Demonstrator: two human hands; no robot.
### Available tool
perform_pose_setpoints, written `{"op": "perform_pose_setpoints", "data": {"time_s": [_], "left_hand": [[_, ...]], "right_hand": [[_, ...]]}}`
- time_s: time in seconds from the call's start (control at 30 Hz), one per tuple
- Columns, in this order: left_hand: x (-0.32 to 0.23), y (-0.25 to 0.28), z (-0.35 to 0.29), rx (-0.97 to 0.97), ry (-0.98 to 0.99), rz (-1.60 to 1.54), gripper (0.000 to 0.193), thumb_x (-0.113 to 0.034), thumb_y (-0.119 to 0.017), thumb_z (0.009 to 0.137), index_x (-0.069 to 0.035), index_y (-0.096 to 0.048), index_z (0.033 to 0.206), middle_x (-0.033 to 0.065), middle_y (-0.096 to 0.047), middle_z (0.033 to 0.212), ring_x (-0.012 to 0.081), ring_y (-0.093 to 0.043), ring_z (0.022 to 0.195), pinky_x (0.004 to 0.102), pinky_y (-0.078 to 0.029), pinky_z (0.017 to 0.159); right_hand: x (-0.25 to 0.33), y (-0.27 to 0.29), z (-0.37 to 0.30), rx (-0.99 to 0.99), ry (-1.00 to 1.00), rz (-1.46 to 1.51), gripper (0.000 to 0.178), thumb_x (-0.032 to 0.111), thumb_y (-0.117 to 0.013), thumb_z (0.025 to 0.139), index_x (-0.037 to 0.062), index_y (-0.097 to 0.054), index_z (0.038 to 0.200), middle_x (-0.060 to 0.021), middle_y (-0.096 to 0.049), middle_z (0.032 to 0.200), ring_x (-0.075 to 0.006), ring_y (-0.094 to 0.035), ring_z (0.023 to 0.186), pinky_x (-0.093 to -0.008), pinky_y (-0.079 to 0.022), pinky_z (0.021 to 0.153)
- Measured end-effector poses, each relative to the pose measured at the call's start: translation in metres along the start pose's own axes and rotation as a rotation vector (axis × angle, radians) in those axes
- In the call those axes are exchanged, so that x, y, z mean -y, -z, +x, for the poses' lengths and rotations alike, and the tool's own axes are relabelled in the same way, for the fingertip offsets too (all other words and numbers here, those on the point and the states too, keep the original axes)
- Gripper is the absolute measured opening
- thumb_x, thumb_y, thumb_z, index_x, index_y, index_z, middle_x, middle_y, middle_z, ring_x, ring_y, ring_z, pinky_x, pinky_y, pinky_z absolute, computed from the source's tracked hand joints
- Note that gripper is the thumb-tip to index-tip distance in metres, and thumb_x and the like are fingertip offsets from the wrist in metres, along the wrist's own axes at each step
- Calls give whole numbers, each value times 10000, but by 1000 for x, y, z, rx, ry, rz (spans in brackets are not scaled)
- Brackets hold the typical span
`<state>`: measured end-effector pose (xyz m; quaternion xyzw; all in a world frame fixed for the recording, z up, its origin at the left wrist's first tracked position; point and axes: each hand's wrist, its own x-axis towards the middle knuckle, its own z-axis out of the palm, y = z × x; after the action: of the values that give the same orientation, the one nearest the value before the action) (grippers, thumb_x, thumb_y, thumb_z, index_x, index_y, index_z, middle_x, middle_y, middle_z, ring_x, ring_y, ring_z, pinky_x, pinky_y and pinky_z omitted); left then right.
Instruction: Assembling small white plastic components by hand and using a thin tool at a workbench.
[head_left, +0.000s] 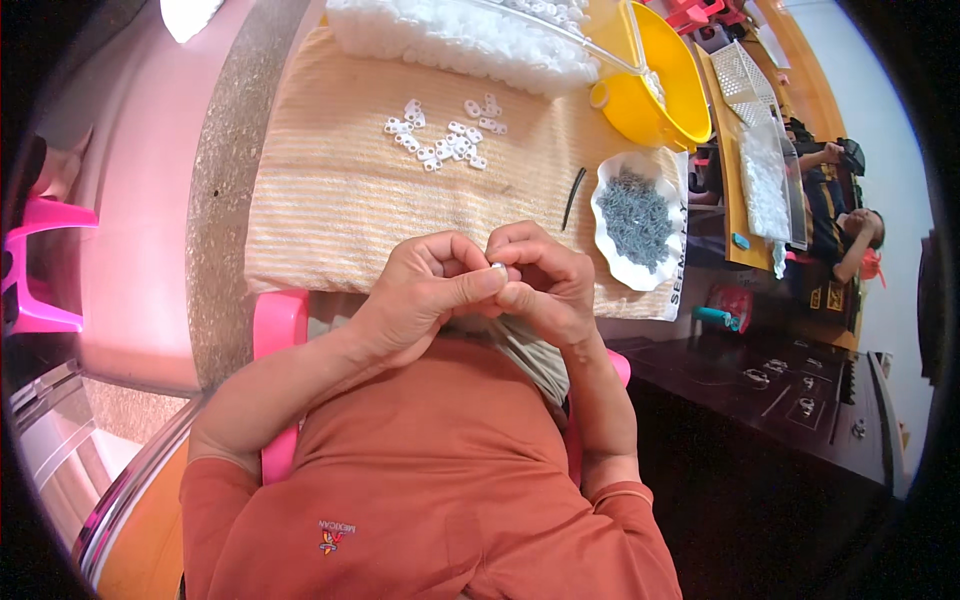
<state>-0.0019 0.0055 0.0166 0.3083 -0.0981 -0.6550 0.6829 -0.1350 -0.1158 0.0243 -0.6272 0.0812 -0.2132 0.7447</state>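
Note:
Close in front of my body, my left hand (435,285) and my right hand (548,285) meet fingertip to fingertip. Both are closed in a pinch around a small white piece (497,267), most of which the fingers cover. Beyond them, several small white plastic pieces with two holes (455,145) lie loose on the striped cloth (330,200). To the right of my hands stands a white wavy-edged dish (612,262) heaped with small grey metal parts (637,215). A thin black stick (573,198) lies between the dish and the loose pieces.
At the far edge sits a clear bin (470,45) full of white pieces, beside a yellow basin (655,110). A pink stool (45,265) stands on the left. Another person (850,230) is at the far right by a second table with a clear tray (768,185).

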Motion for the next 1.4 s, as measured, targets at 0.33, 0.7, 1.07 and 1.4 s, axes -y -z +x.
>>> {"op": "perform_pose_setpoints", "data": {"time_s": [0.33, 0.7, 1.07, 1.4], "left_hand": [[3, 5, 3, 48, 29, -102, 100, -114, -656, 887, -38, -600, 918, 67, -635, 931, 104, -617, 797, 245, -546, 751], [0, 5, 7, -11, 38, -7, 101, -104, -650, 883, -36, -594, 931, 136, -620, 1103, 98, -626, 798, 257, -558, 759], [2, 10, 10, -66, 24, 21, 98, -86, -656, 872, -33, -593, 924, 114, -641, 1049, 97, -621, 780, 251, -562, 721], [-1, 6, 6, -87, 7, 29, 88, -99, -674, 867, -52, -607, 901, 13, -620, 833, 67, -593, 729, 224, -541, 670]], "right_hand": [[20, 11, 6, -199, -54, -313, 107, -96, -632, 820, -38, -610, 908, -104, -615, 902, -137, -606, 780, -236, -495, 709], [93, 156, 81, -816, 383, -1199, 222, 95, -699, 826, -19, -666, 1013, -97, -684, 869, -148, -643, 718, -262, -511, 642], [8, 58, 64, -76, -21, -989, 214, -9, -672, 736, 3, -660, 949, -114, -644, 864, -218, -620, 759, -304, -497, 683], [7, 41, 71, 157, -59, -1332, 139, 83, -590, 799, 49, -664, 912, -141, -639, 896, -334, -593, 908, -408, -469, 806]]}}
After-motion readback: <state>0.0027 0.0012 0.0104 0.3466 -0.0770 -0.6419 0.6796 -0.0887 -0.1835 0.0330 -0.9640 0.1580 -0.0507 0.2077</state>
